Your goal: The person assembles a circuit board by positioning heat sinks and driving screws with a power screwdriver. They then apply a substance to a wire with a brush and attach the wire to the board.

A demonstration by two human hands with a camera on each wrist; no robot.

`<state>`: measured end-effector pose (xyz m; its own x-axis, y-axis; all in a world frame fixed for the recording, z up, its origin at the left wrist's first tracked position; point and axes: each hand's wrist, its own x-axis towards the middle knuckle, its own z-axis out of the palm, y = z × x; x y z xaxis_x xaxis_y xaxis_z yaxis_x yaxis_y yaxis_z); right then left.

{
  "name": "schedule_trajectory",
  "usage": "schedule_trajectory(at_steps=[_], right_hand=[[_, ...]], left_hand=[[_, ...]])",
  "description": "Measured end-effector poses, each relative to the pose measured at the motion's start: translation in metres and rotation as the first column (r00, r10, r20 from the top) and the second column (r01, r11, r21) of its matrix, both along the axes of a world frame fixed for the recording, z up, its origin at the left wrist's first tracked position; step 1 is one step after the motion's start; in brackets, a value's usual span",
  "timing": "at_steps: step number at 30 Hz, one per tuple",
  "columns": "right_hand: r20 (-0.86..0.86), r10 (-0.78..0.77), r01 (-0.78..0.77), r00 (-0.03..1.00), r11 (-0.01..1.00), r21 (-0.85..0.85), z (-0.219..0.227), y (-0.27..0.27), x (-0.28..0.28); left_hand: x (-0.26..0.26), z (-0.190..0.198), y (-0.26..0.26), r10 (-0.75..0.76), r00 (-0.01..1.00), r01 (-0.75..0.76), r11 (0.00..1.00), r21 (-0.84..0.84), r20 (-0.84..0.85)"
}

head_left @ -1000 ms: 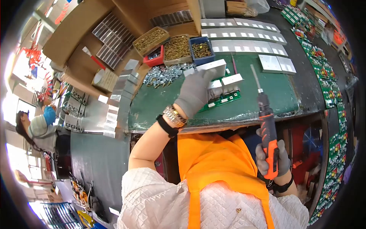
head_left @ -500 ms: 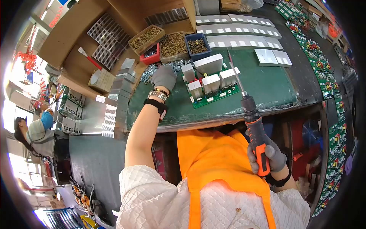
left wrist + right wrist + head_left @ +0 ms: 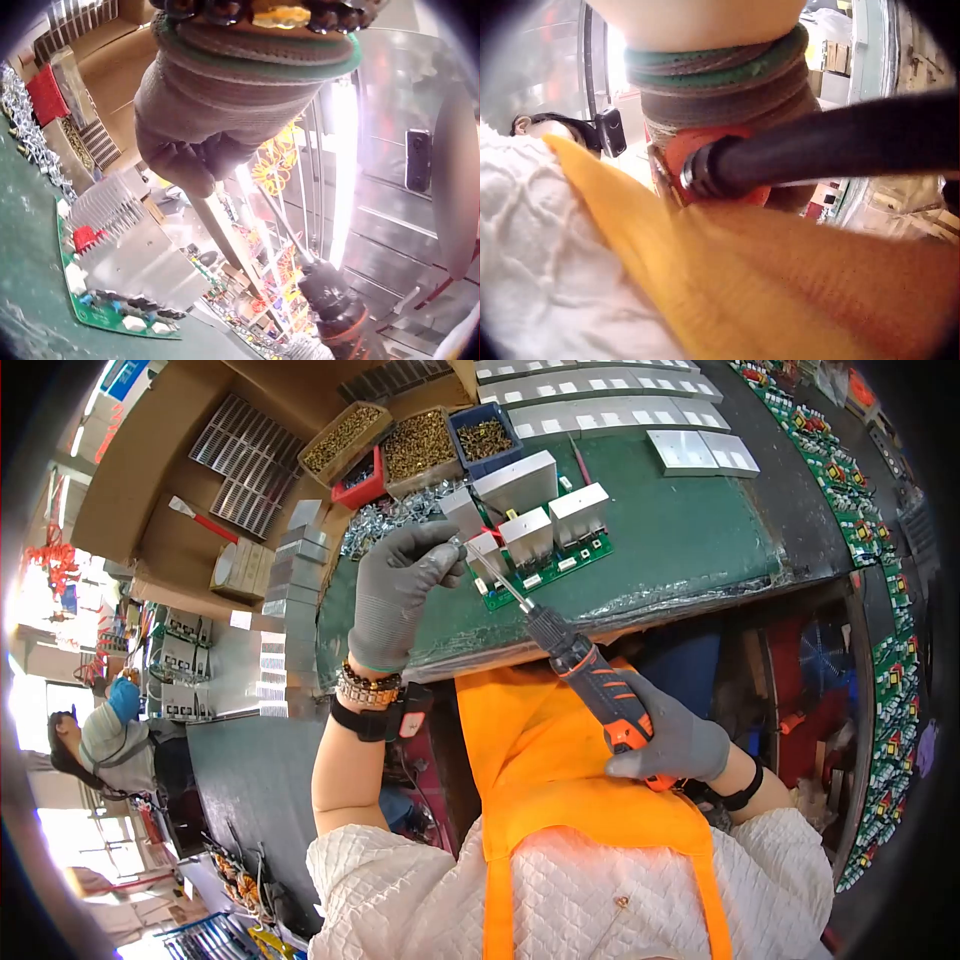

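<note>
My gloved left hand [image 3: 392, 600] is raised over the bench, pinching a small silver metal piece [image 3: 460, 542] between thumb and forefinger. Its exact kind is too small to tell. The long bit of a black and orange electric screwdriver [image 3: 600, 695] reaches up to those fingertips. My gloved right hand [image 3: 685, 730] grips that screwdriver low on its handle, in front of the orange apron; in the right wrist view its black cord [image 3: 840, 142] crosses close to the lens. Just beyond the bit stands a green circuit board [image 3: 94, 321] carrying several silver heat sinks [image 3: 528, 538].
Loose silver pieces [image 3: 375, 525] lie in a pile behind the left hand. Behind them stand a blue bin [image 3: 487, 460], a red bin [image 3: 362, 497] and tubs of brass-coloured screws [image 3: 417, 445]. Silver plates [image 3: 690, 452] line the back; finished-looking boards [image 3: 865, 550] run down the right side.
My left hand went from the board to the silver pile, then came back toward me with a small piece. The screwdriver swung left, its bit now at the left fingertips.
</note>
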<state>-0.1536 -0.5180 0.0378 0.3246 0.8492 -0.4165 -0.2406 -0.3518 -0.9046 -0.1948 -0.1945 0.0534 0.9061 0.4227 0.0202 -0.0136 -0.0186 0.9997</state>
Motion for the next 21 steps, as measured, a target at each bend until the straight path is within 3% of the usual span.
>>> schedule_trajectory(at_steps=[13, 18, 19, 20, 21], right_hand=[[0.047, -0.011, 0.011, 0.999, 1.0, 0.001, -0.004, -0.008, 0.001], [-0.058, -0.023, 0.023, 0.998, 1.0, -0.002, -0.008, -0.018, 0.004], [-0.354, 0.009, 0.01, 0.935, 0.999, 0.053, -0.01, -0.023, 0.009], [-0.615, 0.055, 0.016, 0.786, 0.994, 0.109, -0.012, -0.027, 0.011], [-0.618, 0.049, 0.02, 0.785, 0.994, 0.106, -0.016, -0.029, 0.01]], left_hand=[[0.0, 0.0, -0.022, 0.001, 1.0, -0.002, 0.999, 0.039, 0.025], [0.003, -0.008, -0.039, 0.109, 0.985, -0.142, 0.956, 0.257, 0.135], [0.003, -0.01, -0.039, 0.106, 0.985, -0.138, 0.957, 0.255, 0.134], [0.003, -0.011, -0.037, 0.067, 0.977, -0.153, 0.882, 0.446, 0.202], [0.003, -0.013, -0.037, 0.014, 0.965, -0.177, 0.768, 0.615, 0.26]])
